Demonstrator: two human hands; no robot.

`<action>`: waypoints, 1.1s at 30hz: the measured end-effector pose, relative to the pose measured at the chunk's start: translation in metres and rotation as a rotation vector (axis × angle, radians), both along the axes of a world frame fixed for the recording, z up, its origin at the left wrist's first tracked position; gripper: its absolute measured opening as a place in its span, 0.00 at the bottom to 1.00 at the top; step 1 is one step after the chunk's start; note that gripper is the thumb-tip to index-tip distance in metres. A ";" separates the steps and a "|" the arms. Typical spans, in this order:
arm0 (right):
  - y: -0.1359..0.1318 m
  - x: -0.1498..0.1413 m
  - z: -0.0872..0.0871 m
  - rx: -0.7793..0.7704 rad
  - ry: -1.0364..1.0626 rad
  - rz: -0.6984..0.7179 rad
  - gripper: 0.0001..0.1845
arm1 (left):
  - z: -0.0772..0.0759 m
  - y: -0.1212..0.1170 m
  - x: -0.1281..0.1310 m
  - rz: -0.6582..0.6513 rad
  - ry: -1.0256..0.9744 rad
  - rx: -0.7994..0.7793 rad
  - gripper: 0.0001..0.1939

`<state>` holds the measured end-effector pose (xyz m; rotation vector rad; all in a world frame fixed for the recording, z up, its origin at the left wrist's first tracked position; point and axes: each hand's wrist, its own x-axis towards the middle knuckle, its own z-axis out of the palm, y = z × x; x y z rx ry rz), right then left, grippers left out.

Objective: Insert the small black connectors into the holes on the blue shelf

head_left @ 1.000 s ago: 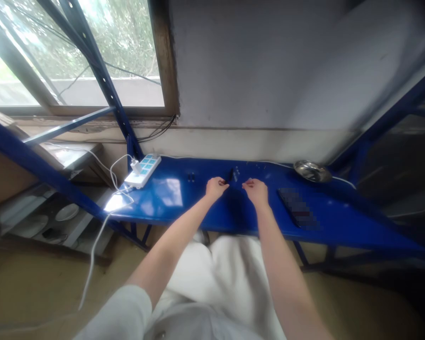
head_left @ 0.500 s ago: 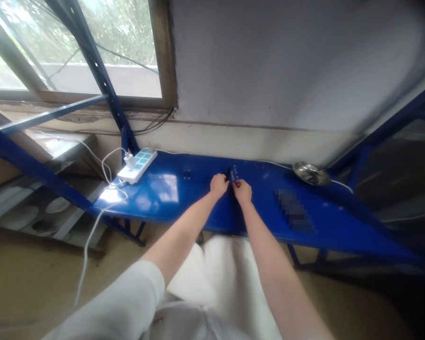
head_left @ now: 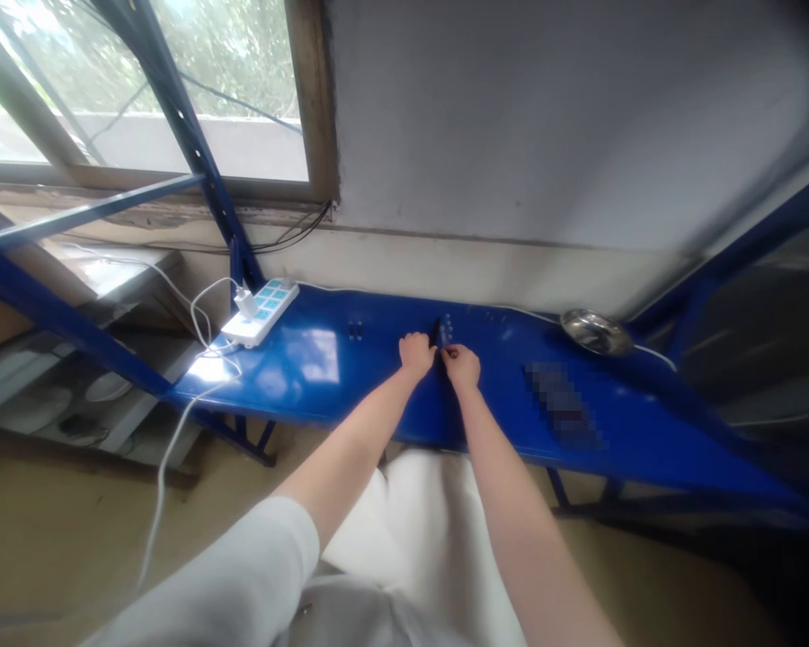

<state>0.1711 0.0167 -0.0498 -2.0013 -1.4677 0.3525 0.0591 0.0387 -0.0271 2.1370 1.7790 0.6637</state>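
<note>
My left hand is over the middle of the blue table with its fingers curled in, close to a slim black piece. What its fingers hold, if anything, is too small to make out. Just to the right, my right hand is closed in a pinch, its fingertips at the near end of a small see-through piece with several round bumps. The grip itself is partly hidden. Two small dark pieces lie side by side on the table to the left.
On the left end of the blue table lies a white power strip with a plug and cable. A shiny metal bowl is at the back right, and a blurred-out dark object lies in front of it. Blue posts frame the table.
The fingers of my left hand have shifted slightly back from the black piece. My right hand stays in nearly the same place. The view has tilted a little.
</note>
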 end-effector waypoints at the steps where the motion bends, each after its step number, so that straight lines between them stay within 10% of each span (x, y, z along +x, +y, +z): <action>1: 0.000 0.000 0.000 0.002 0.001 0.001 0.14 | 0.001 -0.001 -0.001 0.004 -0.007 -0.011 0.11; 9: -0.001 0.001 -0.003 0.049 -0.009 0.027 0.15 | 0.013 -0.023 -0.048 -0.071 0.012 0.051 0.25; 15: -0.010 0.000 0.001 0.060 -0.112 0.027 0.15 | 0.027 -0.034 -0.106 0.107 0.126 -0.018 0.31; 24: -0.050 -0.022 0.046 0.021 -0.031 -0.004 0.13 | 0.027 -0.025 -0.122 0.148 0.201 -0.106 0.33; 33: -0.071 -0.060 0.086 0.212 0.110 0.273 0.14 | 0.025 -0.009 -0.128 0.119 0.274 -0.065 0.27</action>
